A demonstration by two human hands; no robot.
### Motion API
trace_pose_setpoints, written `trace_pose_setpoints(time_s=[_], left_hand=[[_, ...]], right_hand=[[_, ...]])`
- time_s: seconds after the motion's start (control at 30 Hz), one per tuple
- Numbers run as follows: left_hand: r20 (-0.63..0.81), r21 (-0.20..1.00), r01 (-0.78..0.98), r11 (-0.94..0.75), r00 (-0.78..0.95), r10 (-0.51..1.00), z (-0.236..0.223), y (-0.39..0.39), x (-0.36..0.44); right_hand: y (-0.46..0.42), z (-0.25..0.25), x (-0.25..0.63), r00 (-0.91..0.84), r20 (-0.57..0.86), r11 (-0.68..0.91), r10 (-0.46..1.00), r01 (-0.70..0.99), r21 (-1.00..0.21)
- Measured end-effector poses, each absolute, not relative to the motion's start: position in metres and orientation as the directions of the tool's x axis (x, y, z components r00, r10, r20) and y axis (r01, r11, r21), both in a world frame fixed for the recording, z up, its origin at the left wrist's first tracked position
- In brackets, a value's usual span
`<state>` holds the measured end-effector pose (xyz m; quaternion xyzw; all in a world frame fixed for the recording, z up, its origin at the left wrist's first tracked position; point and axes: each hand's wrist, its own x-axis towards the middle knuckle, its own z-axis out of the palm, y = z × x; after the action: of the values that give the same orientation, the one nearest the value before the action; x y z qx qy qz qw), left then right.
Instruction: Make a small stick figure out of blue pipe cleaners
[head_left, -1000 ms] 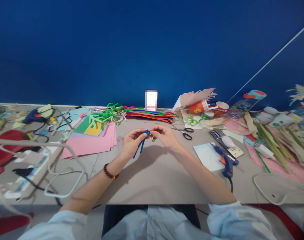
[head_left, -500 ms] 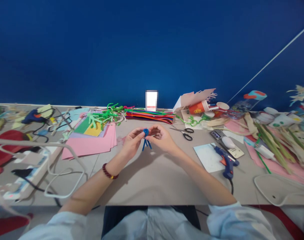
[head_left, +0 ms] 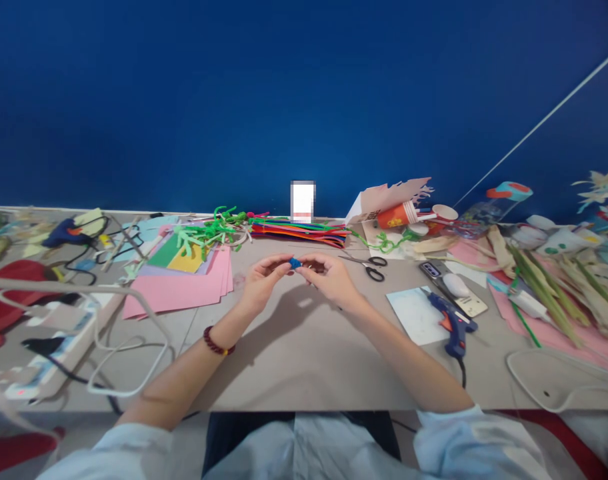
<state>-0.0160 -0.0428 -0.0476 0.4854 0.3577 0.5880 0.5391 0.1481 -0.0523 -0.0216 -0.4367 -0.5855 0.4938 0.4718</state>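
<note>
My left hand (head_left: 262, 283) and my right hand (head_left: 329, 279) meet above the middle of the grey table (head_left: 304, 353). Both pinch a small coiled blue pipe cleaner (head_left: 295, 263) between their fingertips. Only its blue knot shows; any loose ends are hidden behind my fingers. A red bead bracelet (head_left: 215, 343) sits on my left wrist.
Pink and coloured paper sheets (head_left: 184, 283) lie to the left, with green pipe cleaners (head_left: 211, 230) and a coloured bundle (head_left: 299, 230) behind. Scissors (head_left: 369, 265), a blue glue gun (head_left: 451, 323) and a white card (head_left: 417, 313) lie right. A power strip with cables (head_left: 59, 347) is far left.
The dangling blue tails of the pipe cleaner have gone from sight; only the small coil shows between my fingertips. My hands stay in the same place, fingers slightly turned.
</note>
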Motion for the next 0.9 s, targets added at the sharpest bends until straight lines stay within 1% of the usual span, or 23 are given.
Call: trace_pose_setpoints(time_s=[0.1, 0.2, 0.27, 0.3, 0.4, 0.53, 0.63, 0.7, 0.77, 0.83, 0.9], left_hand=[[0.309, 0.942, -0.152, -0.299, 0.051, 0.95, -0.048, -0.041, -0.019], [0.426, 0.905, -0.006, -0.426, 0.06, 0.903, -0.049, -0.042, -0.021], [0.453, 0.889, 0.04, -0.456, 0.051, 0.89, -0.049, -0.043, -0.021], [0.449, 0.892, 0.032, -0.451, 0.041, 0.892, -0.049, -0.044, -0.02], [0.372, 0.926, -0.076, -0.371, -0.006, 0.928, -0.047, -0.048, -0.015], [0.21, 0.953, -0.205, -0.222, -0.08, 0.974, -0.043, -0.053, -0.008], [0.08, 0.948, -0.304, -0.093, -0.057, 0.995, -0.042, -0.053, -0.006], [0.029, 0.933, -0.359, -0.034, -0.019, 0.999, -0.042, -0.052, -0.006], [0.029, 0.928, -0.372, -0.026, 0.003, 1.0, -0.042, -0.052, -0.008], [0.08, 0.937, -0.341, -0.074, 0.003, 0.997, -0.041, -0.051, -0.01], [0.158, 0.947, -0.284, -0.152, -0.001, 0.987, -0.041, -0.051, -0.013]], right_hand=[[-0.053, -0.02, 0.15, -0.141, 0.208, 0.228, 0.968, 0.142, -0.963], [-0.054, -0.018, 0.151, -0.147, 0.303, 0.33, 0.942, 0.219, -0.918], [-0.054, -0.018, 0.152, -0.145, 0.378, 0.404, 0.914, 0.273, -0.873], [-0.054, -0.019, 0.152, -0.146, 0.415, 0.439, 0.898, 0.298, -0.848], [-0.054, -0.022, 0.15, -0.166, 0.517, 0.54, 0.84, 0.343, -0.768], [-0.055, -0.024, 0.148, -0.192, 0.626, 0.646, 0.756, 0.377, -0.664], [-0.055, -0.023, 0.148, -0.199, 0.671, 0.688, 0.714, 0.38, -0.618], [-0.055, -0.023, 0.148, -0.189, 0.658, 0.675, 0.729, 0.357, -0.646], [-0.055, -0.023, 0.148, -0.168, 0.586, 0.607, 0.793, 0.302, -0.735], [-0.054, -0.023, 0.148, -0.148, 0.482, 0.504, 0.863, 0.218, -0.836], [-0.053, -0.025, 0.148, -0.141, 0.408, 0.426, 0.902, 0.142, -0.894]])
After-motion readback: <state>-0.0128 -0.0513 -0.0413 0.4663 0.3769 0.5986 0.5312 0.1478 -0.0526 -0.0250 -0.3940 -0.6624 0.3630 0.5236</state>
